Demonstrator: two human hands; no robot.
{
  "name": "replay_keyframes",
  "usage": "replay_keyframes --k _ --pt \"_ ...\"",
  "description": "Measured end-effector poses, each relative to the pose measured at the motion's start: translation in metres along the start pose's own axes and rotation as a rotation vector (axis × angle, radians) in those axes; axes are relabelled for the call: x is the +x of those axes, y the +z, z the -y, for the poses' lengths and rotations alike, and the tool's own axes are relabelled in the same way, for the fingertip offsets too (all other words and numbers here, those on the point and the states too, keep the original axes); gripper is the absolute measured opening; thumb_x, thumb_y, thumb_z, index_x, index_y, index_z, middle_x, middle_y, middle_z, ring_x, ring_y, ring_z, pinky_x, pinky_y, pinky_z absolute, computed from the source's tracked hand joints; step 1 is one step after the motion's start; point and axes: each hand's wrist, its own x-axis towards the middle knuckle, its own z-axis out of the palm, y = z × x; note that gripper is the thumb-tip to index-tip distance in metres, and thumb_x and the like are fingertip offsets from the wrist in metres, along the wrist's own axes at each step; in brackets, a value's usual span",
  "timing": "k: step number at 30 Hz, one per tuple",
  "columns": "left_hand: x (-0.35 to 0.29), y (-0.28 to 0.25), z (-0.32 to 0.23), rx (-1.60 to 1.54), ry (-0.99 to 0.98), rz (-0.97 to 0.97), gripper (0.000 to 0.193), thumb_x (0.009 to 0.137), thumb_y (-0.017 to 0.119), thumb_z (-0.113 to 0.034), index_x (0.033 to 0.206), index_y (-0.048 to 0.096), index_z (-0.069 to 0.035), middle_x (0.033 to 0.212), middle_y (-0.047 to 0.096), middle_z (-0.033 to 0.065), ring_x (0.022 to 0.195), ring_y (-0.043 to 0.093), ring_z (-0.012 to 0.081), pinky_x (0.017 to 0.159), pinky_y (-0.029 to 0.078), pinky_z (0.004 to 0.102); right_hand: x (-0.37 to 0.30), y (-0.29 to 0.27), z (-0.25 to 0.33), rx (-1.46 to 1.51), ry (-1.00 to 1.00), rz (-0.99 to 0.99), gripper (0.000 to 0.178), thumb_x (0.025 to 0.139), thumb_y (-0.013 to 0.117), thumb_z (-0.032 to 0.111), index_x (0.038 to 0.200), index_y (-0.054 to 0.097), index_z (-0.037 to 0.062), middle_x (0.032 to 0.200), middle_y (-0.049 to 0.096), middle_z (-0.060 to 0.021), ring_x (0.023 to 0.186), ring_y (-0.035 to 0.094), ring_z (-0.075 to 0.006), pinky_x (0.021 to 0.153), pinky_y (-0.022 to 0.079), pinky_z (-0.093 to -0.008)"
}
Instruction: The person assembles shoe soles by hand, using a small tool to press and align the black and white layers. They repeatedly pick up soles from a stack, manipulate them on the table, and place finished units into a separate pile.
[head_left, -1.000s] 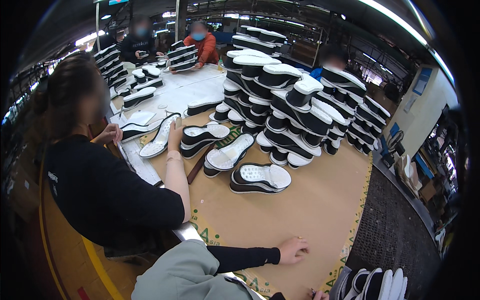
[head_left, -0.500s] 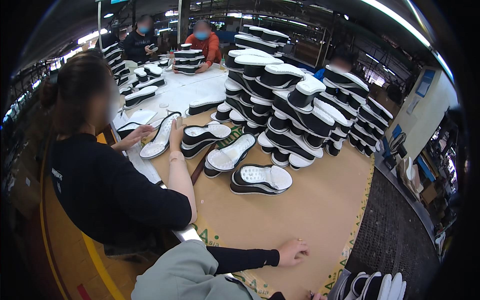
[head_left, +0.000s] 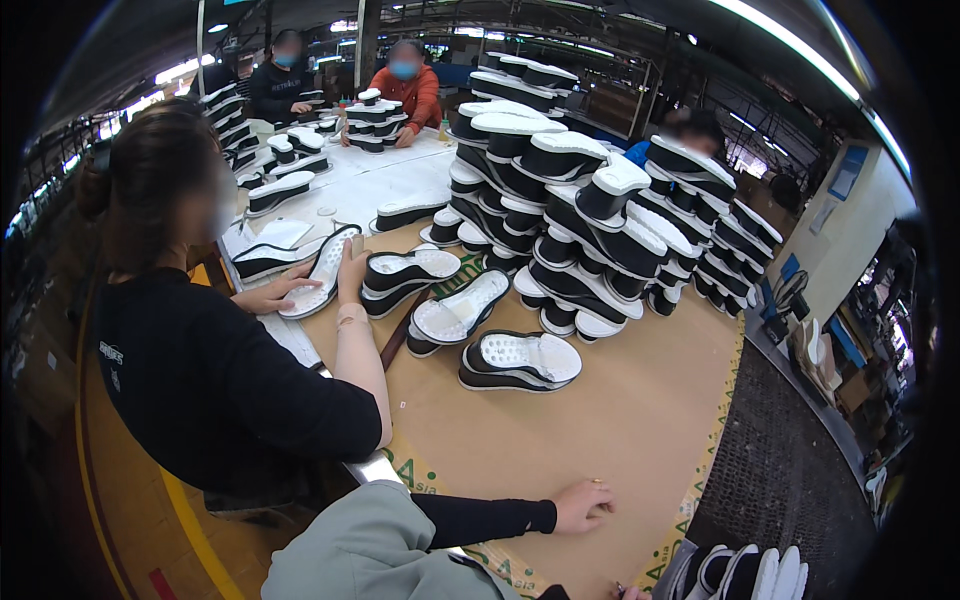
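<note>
My left hand (head_left: 583,507), in a black sleeve with a ring on one finger, rests on the brown table covering (head_left: 520,440). Its fingers are loosely bent and a little apart, with nothing in them. Only a sliver of my right hand (head_left: 633,593) shows at the lower edge; a small dark thing by its fingertips is too cut off to name. Nearest ahead of my left hand lies a pair of black-and-white shoe soles (head_left: 522,360). Another sole (head_left: 462,308) and a stacked pair (head_left: 410,275) sit farther off.
A co-worker in black (head_left: 230,370) at my left handles a sole (head_left: 325,275) with both hands. Tall stacks of soles (head_left: 590,220) stand at the table's far side. More soles (head_left: 745,575) are at the lower right. Other people (head_left: 415,90) work across the table.
The co-worker on the left has brought one hand down onto the sole. A person at the back has lowered a hand. My left hand stays on the table.
</note>
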Motion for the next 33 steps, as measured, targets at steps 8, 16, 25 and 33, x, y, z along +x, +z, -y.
replay_keyframes --k 8,16,25,33 --pt "0.0 0.002 0.003 -0.009 0.004 -0.009 0.02 0.078 0.067 -0.013 0.095 0.059 -0.005 0.1 0.061 0.0111 0.099 0.058 0.0311 0.087 0.045 0.0406 -0.001 0.002 0.0 0.017 0.032 0.011 0.02 0.094 0.062 0.011 0.082 0.063 -0.0048 0.076 0.067 -0.0097 0.069 0.059 -0.016 0.065 0.047 -0.0299" --pt "0.002 0.0 0.004 0.008 0.019 -0.01 0.021 0.078 0.067 -0.013 0.096 0.059 -0.005 0.099 0.061 0.0112 0.098 0.058 0.0318 0.087 0.046 0.041 -0.001 0.006 0.001 0.016 -0.002 0.006 0.019 0.094 0.062 0.011 0.083 0.064 -0.0047 0.077 0.066 -0.0096 0.07 0.059 -0.0157 0.066 0.047 -0.0301" --pt "0.0 0.001 0.004 0.003 0.007 -0.007 0.022 0.077 0.067 -0.013 0.096 0.06 -0.004 0.099 0.061 0.0116 0.097 0.058 0.0319 0.087 0.046 0.041 0.002 0.006 -0.003 0.02 -0.036 0.018 0.019 0.094 0.062 0.011 0.083 0.064 -0.0047 0.078 0.066 -0.0096 0.071 0.059 -0.0157 0.067 0.047 -0.0301" --pt "0.0 0.003 0.005 -0.018 0.005 -0.018 0.022 0.076 0.067 -0.011 0.095 0.06 -0.004 0.097 0.061 0.0113 0.096 0.059 0.0311 0.086 0.047 0.0406 0.002 0.002 -0.004 -0.019 -0.012 0.026 0.018 0.094 0.062 0.012 0.086 0.065 -0.0033 0.079 0.066 -0.0087 0.072 0.058 -0.0159 0.068 0.047 -0.0309"
